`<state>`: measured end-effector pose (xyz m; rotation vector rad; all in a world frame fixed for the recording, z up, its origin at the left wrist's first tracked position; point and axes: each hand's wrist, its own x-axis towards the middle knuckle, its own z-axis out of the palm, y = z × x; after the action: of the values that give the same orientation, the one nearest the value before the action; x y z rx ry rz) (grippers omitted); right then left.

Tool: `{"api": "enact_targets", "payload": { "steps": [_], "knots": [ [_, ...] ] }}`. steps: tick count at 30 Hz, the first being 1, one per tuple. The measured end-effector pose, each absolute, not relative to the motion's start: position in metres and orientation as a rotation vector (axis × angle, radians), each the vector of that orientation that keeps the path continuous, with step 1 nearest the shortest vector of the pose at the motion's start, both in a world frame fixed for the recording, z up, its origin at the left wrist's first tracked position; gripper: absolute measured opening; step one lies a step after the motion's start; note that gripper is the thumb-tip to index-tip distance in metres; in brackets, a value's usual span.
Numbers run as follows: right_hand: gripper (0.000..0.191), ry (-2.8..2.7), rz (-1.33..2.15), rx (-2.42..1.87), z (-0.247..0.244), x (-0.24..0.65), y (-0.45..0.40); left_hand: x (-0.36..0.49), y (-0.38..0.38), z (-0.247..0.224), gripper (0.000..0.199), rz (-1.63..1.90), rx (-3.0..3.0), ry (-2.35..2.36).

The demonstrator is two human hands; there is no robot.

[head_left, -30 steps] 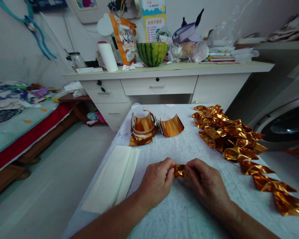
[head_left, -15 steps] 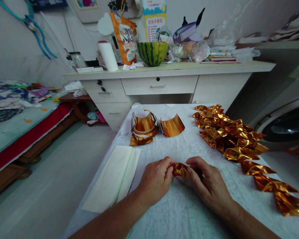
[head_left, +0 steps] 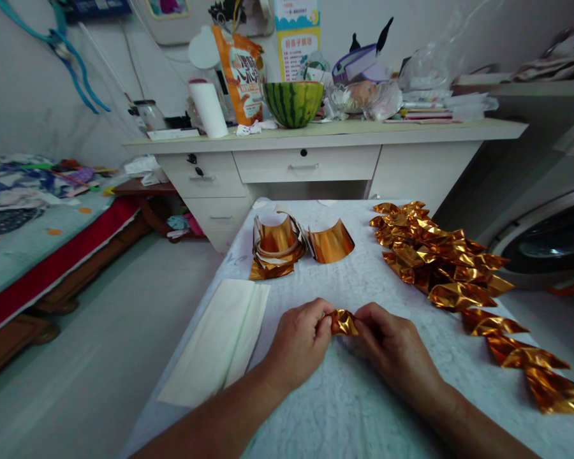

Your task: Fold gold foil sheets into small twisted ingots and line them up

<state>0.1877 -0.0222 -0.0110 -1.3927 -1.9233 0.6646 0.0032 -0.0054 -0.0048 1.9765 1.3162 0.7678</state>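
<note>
A small folded piece of shiny gold foil paper (head_left: pixel 344 322) is held between my two hands just above the cloth-covered table. My left hand (head_left: pixel 301 341) pinches its left end, thumb against fingers. At the other end, my right hand (head_left: pixel 391 341) has thumb and fingertips closed on the foil. Beyond them lie curled gold foil sheets (head_left: pixel 331 242), beside a curled stack of foil (head_left: pixel 276 241). To the right spreads a heap of folded gold foil pieces (head_left: pixel 440 255), trailing toward the near right edge.
A folded whitish sheet (head_left: pixel 220 344) lies on the table (head_left: pixel 316 408) left of my hands. Behind stands a white desk (head_left: pixel 310 162) with a half watermelon (head_left: pixel 293 103), an orange pouch (head_left: pixel 242 76) and a paper roll (head_left: pixel 208 108). A front-loading washer (head_left: pixel 550 236) is at right, a bed (head_left: pixel 43 255) at left.
My right hand's thumb and fingers, parted before, have closed on the right end of the foil piece. The left hand keeps its pinch.
</note>
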Motion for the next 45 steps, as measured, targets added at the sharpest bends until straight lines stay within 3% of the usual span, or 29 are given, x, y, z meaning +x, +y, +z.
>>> {"api": "enact_targets", "payload": {
  "steps": [12,45],
  "knots": [
    [0.016,-1.888,0.505,-1.338,-0.010,0.186,-0.025,0.006,-0.006,-0.006,0.016,0.716,2.024,1.421],
    [0.015,-1.770,0.831,-1.423,-0.007,0.189,-0.022,-0.003,-0.006,0.004,0.022,0.838,1.789,1.233]
  ]
}}
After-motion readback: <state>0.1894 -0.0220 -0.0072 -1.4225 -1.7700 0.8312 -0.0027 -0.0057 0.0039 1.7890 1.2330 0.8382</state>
